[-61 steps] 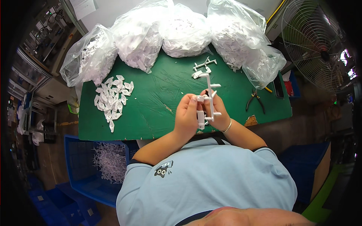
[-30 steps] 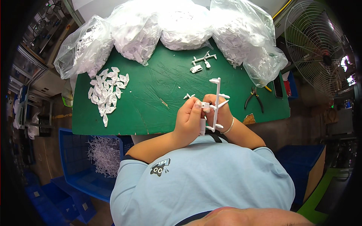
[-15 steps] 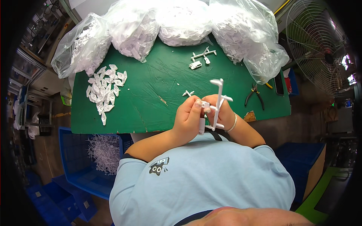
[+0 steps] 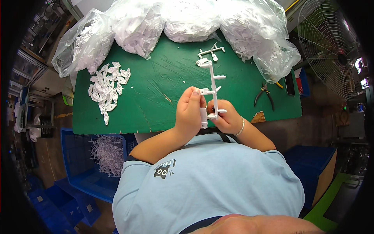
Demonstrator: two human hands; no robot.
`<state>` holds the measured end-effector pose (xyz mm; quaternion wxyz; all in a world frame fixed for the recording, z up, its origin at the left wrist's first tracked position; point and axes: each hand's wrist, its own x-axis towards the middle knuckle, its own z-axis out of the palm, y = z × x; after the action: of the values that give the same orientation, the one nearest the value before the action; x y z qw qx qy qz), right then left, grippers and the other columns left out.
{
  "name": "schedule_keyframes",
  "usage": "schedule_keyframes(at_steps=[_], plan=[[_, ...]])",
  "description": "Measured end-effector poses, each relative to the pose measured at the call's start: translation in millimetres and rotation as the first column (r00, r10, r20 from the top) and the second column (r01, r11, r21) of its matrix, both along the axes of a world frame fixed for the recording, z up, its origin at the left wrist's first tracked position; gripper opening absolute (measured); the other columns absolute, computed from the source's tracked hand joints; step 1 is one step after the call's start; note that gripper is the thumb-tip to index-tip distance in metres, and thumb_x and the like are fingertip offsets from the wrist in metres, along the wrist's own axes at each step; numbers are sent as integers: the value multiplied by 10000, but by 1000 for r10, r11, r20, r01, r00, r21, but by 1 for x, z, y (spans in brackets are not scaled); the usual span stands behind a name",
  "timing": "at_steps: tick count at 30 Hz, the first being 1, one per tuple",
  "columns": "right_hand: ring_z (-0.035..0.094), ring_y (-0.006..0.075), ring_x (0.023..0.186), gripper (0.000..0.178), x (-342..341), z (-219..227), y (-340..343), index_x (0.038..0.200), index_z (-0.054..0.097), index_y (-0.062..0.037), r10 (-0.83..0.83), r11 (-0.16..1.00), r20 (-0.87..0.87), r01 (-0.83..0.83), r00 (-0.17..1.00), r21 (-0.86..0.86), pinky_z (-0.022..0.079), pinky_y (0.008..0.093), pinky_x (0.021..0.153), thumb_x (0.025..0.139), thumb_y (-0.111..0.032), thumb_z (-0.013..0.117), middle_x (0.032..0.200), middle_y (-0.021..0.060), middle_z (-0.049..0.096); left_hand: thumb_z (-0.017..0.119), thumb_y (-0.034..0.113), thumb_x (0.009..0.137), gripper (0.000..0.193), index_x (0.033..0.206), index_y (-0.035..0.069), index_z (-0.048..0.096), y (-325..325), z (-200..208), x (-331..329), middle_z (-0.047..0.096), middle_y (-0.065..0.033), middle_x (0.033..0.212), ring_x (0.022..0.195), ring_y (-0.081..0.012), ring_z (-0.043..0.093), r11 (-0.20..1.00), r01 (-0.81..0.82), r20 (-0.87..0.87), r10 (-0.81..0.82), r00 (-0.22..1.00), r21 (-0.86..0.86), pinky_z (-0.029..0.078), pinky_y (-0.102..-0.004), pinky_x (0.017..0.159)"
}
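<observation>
**Holding a white plastic frame in two hands**

The white plastic frame (image 4: 214, 84) is above the green surface (image 4: 159, 87), close to its near edge. The left hand (image 4: 187, 111) is closed, thumb and fingers pinching a side piece; the right hand (image 4: 230, 117) grips the lower end, probably to steady the long bar.

Taking that frame as the clock's centre, a pile of white pieces (image 4: 105, 86) lies at nine, perhaps kept aside so the middle stays workable. A second white frame (image 4: 213, 50) lies at twelve. Full clear bags (image 4: 138, 35) line the far edge from ten to two, likely out of the way. Pliers (image 4: 265, 89) rest at three, seemingly within the right hand's reach.
</observation>
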<state>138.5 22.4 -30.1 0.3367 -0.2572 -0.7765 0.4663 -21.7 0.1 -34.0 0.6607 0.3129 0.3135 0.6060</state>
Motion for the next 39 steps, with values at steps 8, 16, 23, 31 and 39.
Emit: schedule_keyframes(at_steps=[8, 16, 23, 31, 39], plan=[[456, 192, 566, 418, -5, -16, -12, 877, 572, -3, 16, 1000, -54, -16, 998, 5, 384, 312, 516, 768, -372, 733, 686, 68, 485, 408, 228, 1015, 239, 832, 91, 479, 1, 4, 1, 465, 28, 731, 626, -30, 399, 998, -20, -21, 18, 1000, -54, 364, -200, 537], [465, 214, 556, 387, -11, -19, -22, 815, 561, -27, -96, 995, -54, 95, 994, -32, 376, 331, 505, 790, -371, 738, 674, 76, 519, 416, 236, 1013, 241, 833, 88, 477, -1, 8, 3, 460, 21, 755, 652, -37, 399, 999, -3, -66, 0, 998, -38, 370, -201, 552], [511, 257, 569, 388, -14, -19, -25, 832, 559, -24, -143, 986, -17, 144, 990, 87, 408, 356, 522, 817, -381, 709, 687, 94, 553, 414, 256, 1016, 253, 851, 81, 489, -1, 9, 4, 462, 19, 769, 656, -41, 402, 997, -19, -126, 9, 992, -81, 374, -203, 559], [549, 302, 581, 383, -12, -21, -22, 813, 565, -27, -136, 967, 33, 126, 990, 222, 438, 387, 531, 846, -392, 678, 660, 106, 551, 418, 268, 1016, 267, 853, 72, 499, -1, 9, 6, 467, 12, 777, 684, -52, 404, 992, -11, -159, -9, 987, -123, 373, -210, 596], [559, 308, 591, 362, -9, -22, -21, 795, 577, -37, -139, 961, 39, 125, 990, 245, 448, 389, 532, 844, -382, 677, 680, 105, 561, 416, 255, 1015, 261, 858, 64, 500, -1, 6, 10, 465, 7, 787, 688, -57, 406, 992, -2, -178, -21, 984, -127, 375, -215, 599]])
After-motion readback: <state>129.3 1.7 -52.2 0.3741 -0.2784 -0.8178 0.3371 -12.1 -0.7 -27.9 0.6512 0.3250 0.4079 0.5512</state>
